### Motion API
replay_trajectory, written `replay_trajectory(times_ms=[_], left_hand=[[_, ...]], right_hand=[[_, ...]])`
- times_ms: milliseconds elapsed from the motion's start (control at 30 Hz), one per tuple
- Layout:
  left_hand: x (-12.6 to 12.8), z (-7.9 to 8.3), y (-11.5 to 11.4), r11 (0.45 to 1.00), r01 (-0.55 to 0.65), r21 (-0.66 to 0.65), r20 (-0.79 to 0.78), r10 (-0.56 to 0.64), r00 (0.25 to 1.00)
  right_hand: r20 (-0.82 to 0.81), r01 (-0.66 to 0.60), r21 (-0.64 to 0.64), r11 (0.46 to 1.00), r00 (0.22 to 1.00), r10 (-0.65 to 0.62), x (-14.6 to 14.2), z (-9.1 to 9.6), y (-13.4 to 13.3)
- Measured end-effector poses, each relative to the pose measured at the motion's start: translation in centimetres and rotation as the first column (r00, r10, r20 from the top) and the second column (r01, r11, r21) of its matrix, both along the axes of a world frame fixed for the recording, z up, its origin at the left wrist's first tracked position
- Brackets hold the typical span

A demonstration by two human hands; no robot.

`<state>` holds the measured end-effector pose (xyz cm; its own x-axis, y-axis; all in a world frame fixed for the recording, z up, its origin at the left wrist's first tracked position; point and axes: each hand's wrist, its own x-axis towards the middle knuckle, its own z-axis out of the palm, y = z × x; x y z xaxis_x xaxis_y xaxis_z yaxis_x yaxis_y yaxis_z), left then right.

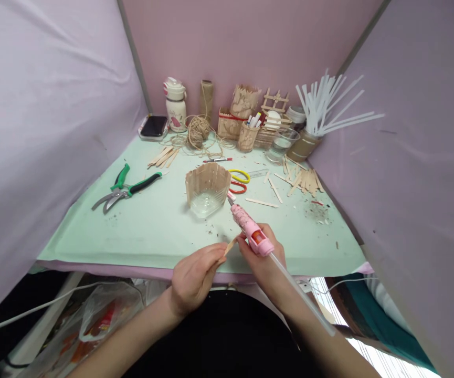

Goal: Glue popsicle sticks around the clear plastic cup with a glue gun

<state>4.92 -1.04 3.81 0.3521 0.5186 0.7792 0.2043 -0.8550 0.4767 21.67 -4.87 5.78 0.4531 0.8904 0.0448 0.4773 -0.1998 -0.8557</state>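
My left hand pinches a wooden craft stick near the table's front edge. In my right hand is a pink glue gun, its nozzle pointing up and left, with a long translucent glue stick trailing from its back. The right fingertips are close to the craft stick's far end; whether they touch it I cannot tell. Just beyond my hands stands a clear plastic container, with wooden sticks lining its back and sides. Its front wall is bare.
Green-handled pruning shears lie at left, scissors right of the container. Loose craft sticks are piled at right. Behind stand a twine ball, a bottle, a cup of water and a holder of glue sticks.
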Motion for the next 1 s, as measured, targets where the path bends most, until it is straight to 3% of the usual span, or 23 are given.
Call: replay_trajectory(times_ms=[267, 367, 500, 733, 1000], left_hand=[[-0.6, -1.2, -0.1, 0.974, -0.107, -0.201, 0.171, 0.142, 0.975], [-0.8, -1.3, 0.2, 0.926, -0.155, -0.343, 0.298, 0.264, 0.917], [-0.7, -0.9, 0.9, 0.832, -0.062, -0.552, 0.417, 0.340, 0.843], [-0.9, -1.3, 1.5, 0.770, 0.033, -0.637, 0.501, 0.381, 0.777], [-1.8, -2.3, 1.9, 0.772, -0.025, -0.635, 0.483, 0.422, 0.767]], right_hand=[[0.111, 0.088, 0.015, 0.996, 0.990, -0.089, 0.9, -0.5, 0.4], [0.081, 0.161, 0.031, 0.986, 0.983, -0.163, 2.0, -0.2, 0.4], [0.076, 0.189, 0.069, 0.980, 0.978, -0.194, 3.1, 0.2, 0.3], [0.047, 0.050, 0.099, 0.994, 0.997, -0.055, 3.5, -0.3, -0.1], [-0.026, -0.116, 0.012, 0.993, 0.993, 0.116, 2.9, -0.1, -0.7]])
